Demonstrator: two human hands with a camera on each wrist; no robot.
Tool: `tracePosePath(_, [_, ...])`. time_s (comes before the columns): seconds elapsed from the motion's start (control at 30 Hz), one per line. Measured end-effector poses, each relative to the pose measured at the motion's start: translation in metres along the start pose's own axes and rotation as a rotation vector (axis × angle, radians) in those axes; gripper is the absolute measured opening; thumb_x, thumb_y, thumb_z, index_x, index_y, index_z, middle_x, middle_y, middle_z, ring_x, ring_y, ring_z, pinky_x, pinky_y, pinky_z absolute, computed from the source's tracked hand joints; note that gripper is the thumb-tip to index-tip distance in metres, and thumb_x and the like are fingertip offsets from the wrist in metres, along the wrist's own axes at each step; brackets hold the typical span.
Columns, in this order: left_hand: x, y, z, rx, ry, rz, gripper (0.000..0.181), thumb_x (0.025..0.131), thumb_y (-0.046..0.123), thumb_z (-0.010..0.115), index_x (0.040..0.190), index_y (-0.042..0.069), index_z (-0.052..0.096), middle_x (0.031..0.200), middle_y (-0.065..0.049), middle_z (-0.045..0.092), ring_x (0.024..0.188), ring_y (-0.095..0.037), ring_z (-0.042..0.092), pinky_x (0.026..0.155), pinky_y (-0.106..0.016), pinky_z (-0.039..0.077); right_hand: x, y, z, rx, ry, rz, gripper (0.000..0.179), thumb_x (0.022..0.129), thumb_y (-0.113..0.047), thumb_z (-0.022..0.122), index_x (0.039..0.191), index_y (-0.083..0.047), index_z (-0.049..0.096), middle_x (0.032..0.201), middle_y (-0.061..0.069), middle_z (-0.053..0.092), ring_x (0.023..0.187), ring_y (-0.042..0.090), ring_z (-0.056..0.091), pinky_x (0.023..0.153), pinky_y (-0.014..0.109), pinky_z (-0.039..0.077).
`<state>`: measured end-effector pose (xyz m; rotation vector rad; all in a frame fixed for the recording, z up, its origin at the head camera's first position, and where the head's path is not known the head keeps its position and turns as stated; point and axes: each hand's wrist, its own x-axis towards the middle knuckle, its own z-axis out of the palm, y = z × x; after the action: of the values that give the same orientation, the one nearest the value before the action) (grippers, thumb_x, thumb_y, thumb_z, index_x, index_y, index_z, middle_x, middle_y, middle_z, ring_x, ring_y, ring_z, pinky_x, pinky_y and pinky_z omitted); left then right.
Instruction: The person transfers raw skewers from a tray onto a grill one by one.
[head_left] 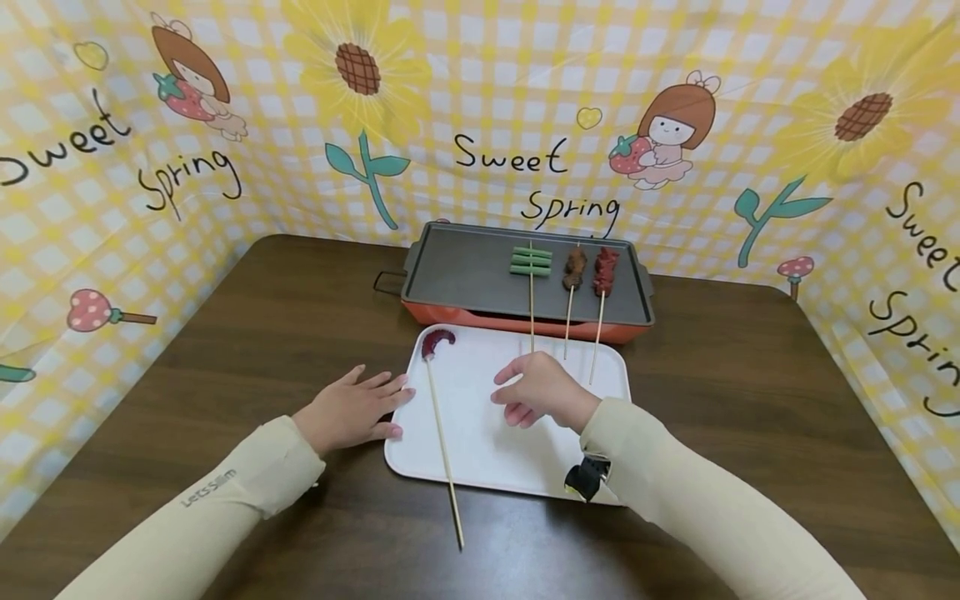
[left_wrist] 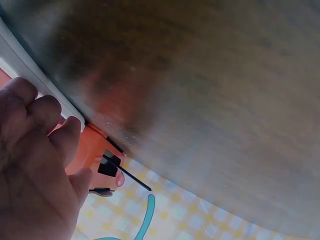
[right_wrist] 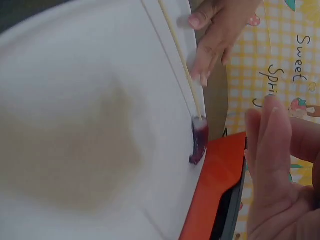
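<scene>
My left hand [head_left: 352,410] lies with spread fingers at the left edge of the white tray [head_left: 480,454], its fingertips touching the rim. On the tray's left side is a skewer with a dark red, curled piece like an octopus tentacle [head_left: 437,343]; its stick juts over the front rim. Above the middle of the tray hovers my right hand [head_left: 543,390], fingers loosely bent, nothing between them in the right wrist view. Just beyond it, a skewer of green vegetable sticks [head_left: 531,262], a brown meat skewer [head_left: 574,268] and a red meat skewer [head_left: 605,271] lie on the griddle.
The dark griddle [head_left: 465,267] with an orange base [head_left: 457,315] stands directly behind the tray. A wire handle [head_left: 387,282] sticks out at its left. Brown wooden table [head_left: 300,317] surrounds both. Yellow checked cloth [head_left: 510,83] hangs at the back and sides.
</scene>
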<state>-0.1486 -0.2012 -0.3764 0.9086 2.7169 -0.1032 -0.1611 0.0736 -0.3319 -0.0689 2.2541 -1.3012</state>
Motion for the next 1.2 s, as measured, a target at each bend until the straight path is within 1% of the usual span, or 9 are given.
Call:
tracePosePath(0.17, [0.000,0.001,-0.001,-0.006,-0.017,-0.007,0.062,0.095,0.045,0.055,0.145,0.008,0.046,0.151,-0.015,0.041,0.138,-0.036,0.039,0.111,-0.061,0.024,-0.003,0.014,0.018,0.072,-0.085,-0.006,0.031,0.088,-0.002,0.067,0.116,0.008,0.060,0.055,0.005,0.060,0.044,0.009,0.056,0.046,0.024,0.052])
tracePosePath(0.27, [0.000,0.002,-0.001,-0.011,-0.021,-0.010,0.062,0.095,0.045,0.055,0.145,0.008,0.046,0.151,-0.015,0.041,0.138,-0.036,0.039,0.111,-0.061,0.023,-0.007,0.024,0.033,0.106,-0.138,-0.003,0.037,0.087,-0.001,0.066,0.121,0.009,0.056,0.054,0.006,0.059,0.044,0.009,0.056,0.045,0.024,0.051])
tracePosePath(0.4, [0.000,0.002,-0.002,-0.012,-0.018,-0.008,0.062,0.095,0.045,0.055,0.145,0.009,0.047,0.151,-0.015,0.041,0.138,-0.036,0.039,0.111,-0.061,0.024,-0.014,0.032,0.050,0.132,-0.183,0.010,0.044,0.086,0.001,0.066,0.126,0.009,0.051,0.054,0.006,0.059,0.043,0.009,0.056,0.043,0.023,0.050])
tracePosePath(0.53, [0.000,0.002,-0.002,-0.020,-0.012,-0.003,0.061,0.095,0.044,0.055,0.144,0.008,0.047,0.151,-0.016,0.041,0.138,-0.037,0.039,0.111,-0.061,0.024,-0.020,0.037,0.063,0.157,-0.201,0.019,0.050,0.083,0.006,0.067,0.129,0.012,0.046,0.053,0.007,0.059,0.041,0.009,0.055,0.041,0.023,0.049])
tracePosePath(0.6, [0.001,0.002,-0.002,-0.027,-0.015,-0.003,0.061,0.095,0.044,0.055,0.144,0.007,0.047,0.151,-0.016,0.041,0.138,-0.037,0.039,0.111,-0.061,0.024,-0.024,0.038,0.068,0.163,-0.208,0.019,0.050,0.082,0.008,0.068,0.127,0.013,0.046,0.053,0.007,0.059,0.040,0.008,0.055,0.041,0.023,0.049])
tracePosePath(0.7, [0.001,0.002,-0.002,-0.026,-0.019,-0.002,0.062,0.095,0.044,0.055,0.144,0.007,0.047,0.151,-0.017,0.041,0.138,-0.037,0.038,0.111,-0.061,0.024,-0.029,0.040,0.075,0.160,-0.219,0.021,0.045,0.080,0.009,0.069,0.121,0.010,0.049,0.053,0.007,0.059,0.039,0.008,0.054,0.040,0.024,0.049])
tracePosePath(0.8, [0.002,0.002,-0.002,-0.022,-0.022,-0.001,0.062,0.095,0.045,0.054,0.144,0.007,0.047,0.151,-0.017,0.041,0.138,-0.037,0.038,0.111,-0.061,0.024,-0.032,0.041,0.081,0.174,-0.221,0.024,0.042,0.079,0.010,0.070,0.115,0.005,0.050,0.057,0.009,0.063,0.039,0.009,0.054,0.038,0.024,0.048])
tracePosePath(0.97, [0.002,0.002,-0.002,-0.019,-0.027,-0.002,0.062,0.095,0.045,0.055,0.144,0.008,0.047,0.151,-0.017,0.041,0.138,-0.037,0.038,0.111,-0.061,0.024,-0.035,0.041,0.090,0.187,-0.209,0.009,0.048,0.075,0.014,0.069,0.116,0.002,0.047,0.063,0.014,0.067,0.038,0.009,0.053,0.037,0.022,0.047])
tracePosePath(1.2, [0.002,0.001,-0.002,-0.016,-0.039,-0.013,0.063,0.095,0.045,0.055,0.145,0.008,0.047,0.151,-0.017,0.041,0.139,-0.038,0.037,0.111,-0.059,0.025,-0.037,0.041,0.098,0.193,-0.202,0.014,0.052,0.073,0.020,0.067,0.117,-0.001,0.049,0.054,0.010,0.060,0.038,0.009,0.052,0.036,0.021,0.045])
